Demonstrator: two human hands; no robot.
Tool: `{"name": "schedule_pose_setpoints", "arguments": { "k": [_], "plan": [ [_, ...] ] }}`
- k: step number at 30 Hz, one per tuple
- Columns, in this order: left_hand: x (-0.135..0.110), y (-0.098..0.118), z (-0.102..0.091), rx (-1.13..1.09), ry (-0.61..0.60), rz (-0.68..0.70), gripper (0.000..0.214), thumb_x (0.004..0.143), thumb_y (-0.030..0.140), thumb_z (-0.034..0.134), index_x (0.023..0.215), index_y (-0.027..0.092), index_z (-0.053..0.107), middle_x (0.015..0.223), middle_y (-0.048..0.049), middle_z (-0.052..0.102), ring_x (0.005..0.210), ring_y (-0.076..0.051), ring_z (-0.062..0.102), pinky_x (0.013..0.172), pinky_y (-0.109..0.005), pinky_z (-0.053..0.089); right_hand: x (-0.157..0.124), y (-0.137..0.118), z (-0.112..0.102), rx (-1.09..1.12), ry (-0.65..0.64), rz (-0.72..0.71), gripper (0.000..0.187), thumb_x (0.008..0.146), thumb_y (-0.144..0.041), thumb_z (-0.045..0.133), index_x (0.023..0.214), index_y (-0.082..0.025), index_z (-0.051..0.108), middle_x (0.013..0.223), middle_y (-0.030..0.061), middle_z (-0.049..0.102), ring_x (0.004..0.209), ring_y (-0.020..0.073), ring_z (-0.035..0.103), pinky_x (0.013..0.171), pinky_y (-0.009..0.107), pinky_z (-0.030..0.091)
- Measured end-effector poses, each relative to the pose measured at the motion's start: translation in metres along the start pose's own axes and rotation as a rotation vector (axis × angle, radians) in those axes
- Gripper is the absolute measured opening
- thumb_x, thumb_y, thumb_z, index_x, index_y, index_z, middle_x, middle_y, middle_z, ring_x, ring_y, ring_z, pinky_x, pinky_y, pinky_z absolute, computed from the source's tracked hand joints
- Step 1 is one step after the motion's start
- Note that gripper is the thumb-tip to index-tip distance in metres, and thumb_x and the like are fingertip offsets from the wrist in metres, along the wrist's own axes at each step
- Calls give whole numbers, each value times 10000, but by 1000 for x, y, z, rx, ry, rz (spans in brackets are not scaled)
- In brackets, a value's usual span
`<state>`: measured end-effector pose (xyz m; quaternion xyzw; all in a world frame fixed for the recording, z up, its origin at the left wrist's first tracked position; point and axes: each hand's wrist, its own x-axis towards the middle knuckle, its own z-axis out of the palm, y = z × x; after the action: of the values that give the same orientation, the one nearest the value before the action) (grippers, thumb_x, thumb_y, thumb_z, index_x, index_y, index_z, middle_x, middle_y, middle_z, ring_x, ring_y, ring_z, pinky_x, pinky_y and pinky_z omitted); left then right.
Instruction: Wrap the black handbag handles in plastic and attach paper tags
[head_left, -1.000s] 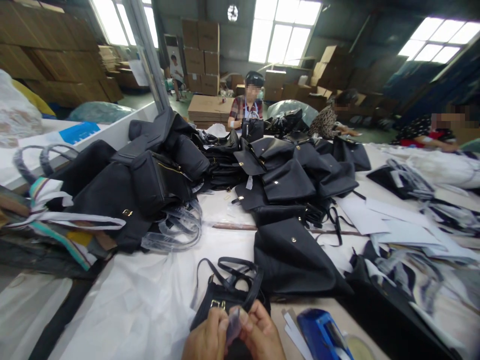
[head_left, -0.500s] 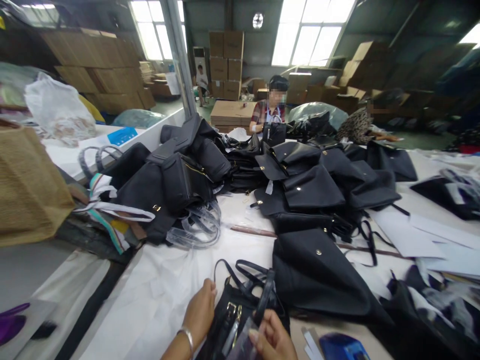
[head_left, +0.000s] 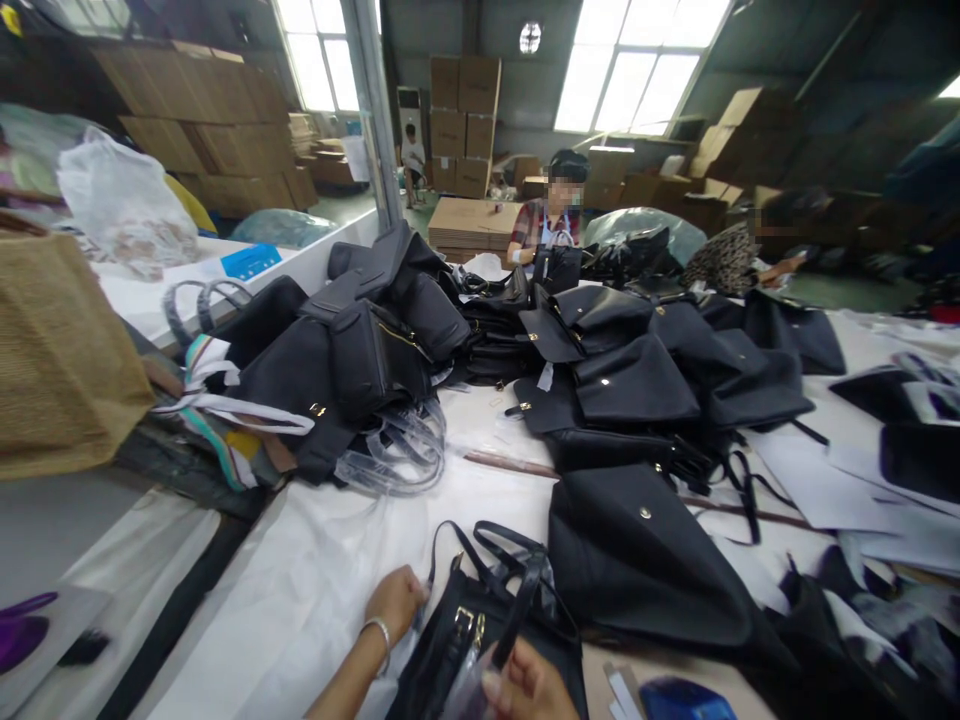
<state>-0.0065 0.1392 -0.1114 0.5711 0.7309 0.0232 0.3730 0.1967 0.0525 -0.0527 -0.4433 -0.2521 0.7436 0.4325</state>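
A black handbag (head_left: 442,650) with gold buckle and zip hardware lies in front of me at the bottom of the head view. My right hand (head_left: 531,684) is closed on its black strap (head_left: 517,610), where clear plastic wrap (head_left: 471,690) also hangs by the fingers. At the bag's left side is my left hand (head_left: 397,603), its fingers curled together and a bracelet on the wrist. What those fingers hold, if anything, is too small to make out. Thin looped straps rise from the bag's top edge.
A large black bag (head_left: 637,570) lies right beside the handbag. Piles of black bags (head_left: 360,360) cover the table further back. A woven tan bag (head_left: 67,350) stands at left, a blue packet (head_left: 686,700) at lower right. A co-worker (head_left: 551,215) sits across the table.
My left hand has moved slightly left, away from the handbag's edge. My right hand stays at the strap, a little lower. The whole view has shifted slightly.
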Motion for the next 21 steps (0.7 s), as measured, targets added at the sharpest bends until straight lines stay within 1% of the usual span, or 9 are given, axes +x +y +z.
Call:
{"name": "schedule_pose_setpoints", "arguments": {
  "k": [2,4,6,8,11,13,16,18,21],
  "plan": [
    [0,-2,-2,-105,8,33,107,742,191,536,638,191,511,616,21,597,675,-166,598,637,-259,385,6,-8,2,-63,-31,5,582,598,-536,772,1052,-191,656,719,29,662,552,153,549,559,261,404],
    [-4,-1,-4,-215,25,90,115,739,203,519,630,200,483,621,39,560,682,-154,565,642,-247,384,13,-18,4,-118,-65,-18,499,632,-499,762,1012,-189,671,738,27,660,580,156,549,569,260,408],
    [-11,3,-6,-325,33,151,136,761,245,496,638,207,452,623,51,523,678,-145,535,641,-238,385,21,-27,9,-162,-54,-57,411,646,-449,760,955,-189,686,773,31,666,685,194,589,666,299,445],
    [-19,10,-10,-422,22,197,163,777,293,487,649,212,428,604,62,486,644,-136,508,620,-234,383,29,-34,16,-225,13,-81,353,638,-390,766,916,-184,697,828,44,677,810,242,611,780,348,450],
    [-34,25,-20,-519,13,242,157,768,309,517,678,208,437,591,72,471,606,-126,483,586,-231,370,40,-37,29,-278,52,-113,352,622,-326,769,929,-169,702,939,68,684,959,285,603,893,388,424],
    [-44,38,-27,-618,-11,248,176,759,322,550,683,204,444,575,75,472,575,-120,470,555,-229,353,46,-36,38,-250,29,-138,383,625,-335,764,963,-169,692,957,67,687,980,287,604,919,398,418],
    [-58,54,-38,-880,-116,226,234,744,369,599,691,202,444,578,66,518,550,-119,498,543,-232,371,51,-33,47,-217,30,-145,404,641,-390,756,970,-171,675,893,59,698,896,274,632,863,388,456],
    [-64,60,-43,-1013,-181,193,235,739,379,614,748,198,466,598,57,555,542,-123,529,548,-237,395,52,-30,48,-230,78,-147,430,641,-423,758,977,-169,666,897,68,703,883,279,640,844,384,470],
    [-70,62,-49,-1072,-202,129,249,764,376,594,889,185,495,600,54,566,511,-110,526,527,-224,390,49,-29,45,-266,205,-147,476,589,-453,791,965,-185,674,943,84,713,927,308,641,848,381,482]
  ]
}}
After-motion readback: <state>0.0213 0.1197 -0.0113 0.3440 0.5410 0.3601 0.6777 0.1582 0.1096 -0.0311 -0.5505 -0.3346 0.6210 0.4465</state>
